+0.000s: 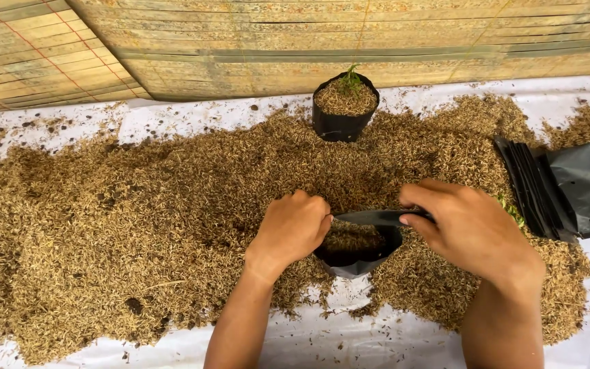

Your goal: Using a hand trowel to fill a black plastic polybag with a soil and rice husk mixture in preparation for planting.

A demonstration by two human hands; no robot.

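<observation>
At the lower middle of the frame, a small black bag (358,247) is held open on the pile of husks (138,219). The left hand (293,229) is closed into a loose fist at the left rim of the bag, and it seems to press husks in or to grip the rim; which of the two cannot be told. The right hand (469,229) is pinched on the thin black edge of the bag, which is pulled flat toward the right.

For a good filling, the mouth should be kept wide and the bag kept upright, so that husks are not spilled onto the white sheet (349,342) below.

At the upper middle, a filled bag with a small seedling (345,106) is seen standing, well apart from the hands. At the right, a stack of empty black bags (561,188) is lying. The fingertips of both hands are hidden, and the bottom of the open bag is partly buried.
</observation>
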